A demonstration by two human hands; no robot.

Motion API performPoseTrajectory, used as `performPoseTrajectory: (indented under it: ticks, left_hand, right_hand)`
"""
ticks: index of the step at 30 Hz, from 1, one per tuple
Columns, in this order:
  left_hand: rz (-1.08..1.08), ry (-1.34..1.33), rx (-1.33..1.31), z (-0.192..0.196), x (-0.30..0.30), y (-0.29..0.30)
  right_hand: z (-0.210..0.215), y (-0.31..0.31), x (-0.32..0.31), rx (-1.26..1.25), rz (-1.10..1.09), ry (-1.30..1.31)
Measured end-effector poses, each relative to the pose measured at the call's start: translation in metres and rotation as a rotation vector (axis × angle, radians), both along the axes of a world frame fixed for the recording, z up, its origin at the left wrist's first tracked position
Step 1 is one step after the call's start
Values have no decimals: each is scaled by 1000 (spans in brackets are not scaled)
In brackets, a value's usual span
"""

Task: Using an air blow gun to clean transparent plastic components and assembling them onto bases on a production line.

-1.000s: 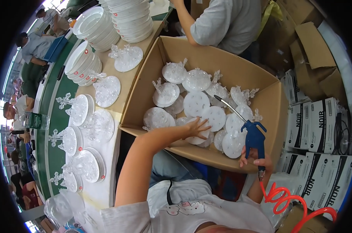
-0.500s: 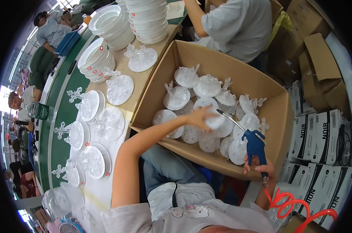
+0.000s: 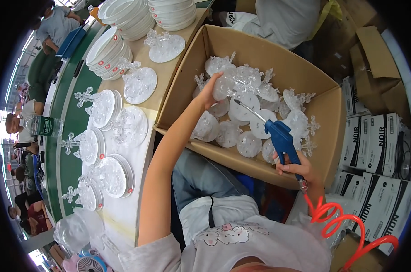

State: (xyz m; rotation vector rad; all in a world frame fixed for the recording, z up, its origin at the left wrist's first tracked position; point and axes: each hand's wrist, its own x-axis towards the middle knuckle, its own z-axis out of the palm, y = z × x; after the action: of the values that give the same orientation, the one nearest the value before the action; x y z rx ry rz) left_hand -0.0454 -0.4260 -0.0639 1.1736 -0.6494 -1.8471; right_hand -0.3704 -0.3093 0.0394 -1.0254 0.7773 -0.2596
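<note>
My left hand (image 3: 208,93) is over the far left part of an open cardboard box (image 3: 325,136), its fingers closed on the edge of a clear plastic disc (image 3: 224,86). A knobbly clear ornament seems to stick out from that disc. In my right hand (image 3: 304,168) is a blue air blow gun (image 3: 280,136), fingers wrapped round its handle. The thin metal nozzle points up and left, toward the held disc. Below both hands, several round clear discs (image 3: 249,144), some with cross-shaped parts, lie jumbled in the box.
Similar discs (image 3: 140,85) and stacked white lids (image 3: 117,174) with clear crosses cover the table at left. White dish stacks (image 3: 106,52) stand farther back. A red coiled hose (image 3: 357,220) trails from the gun. Cartons (image 3: 368,145) line the right; another person (image 3: 282,20) sits beyond the box.
My left hand has moved away and left from the box's middle, and now grips a disc. The blow gun has risen and shifted left. The whole view has tilted slightly.
</note>
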Motion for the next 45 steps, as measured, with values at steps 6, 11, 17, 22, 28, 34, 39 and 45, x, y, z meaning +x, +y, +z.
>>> performPoseTrajectory:
  ticks: [6, 11, 17, 22, 28, 34, 39, 45]
  left_hand:
    - [40, 26, -33, 5, 7, 3]
    - [63, 103, -30, 5, -2, 2]
    - [85, 155, -75, 6, 5, -1]
    - [160, 121, -63, 11, 9, -2]
    - [184, 157, -71, 12, 8, -3]
    - [167, 17, -37, -13, 15, -8]
    - [176, -223, -36, -17, 3, -8]
    - [159, -213, -34, -12, 16, -9]
  right_hand:
    - [3, 6, 2, -67, 62, 62]
    - [6, -2, 2, -39, 35, 29]
    - [2, -12, -10, -75, -71, 26]
    - [-6, -7, -10, -116, -37, 81]
    - [-19, -9, -6, -86, -82, 26]
    - [-3, 4, 8, -39, 80, 1]
    - [6, 4, 9, -32, -47, -73]
    - [3, 2, 2, -80, -193, -38]
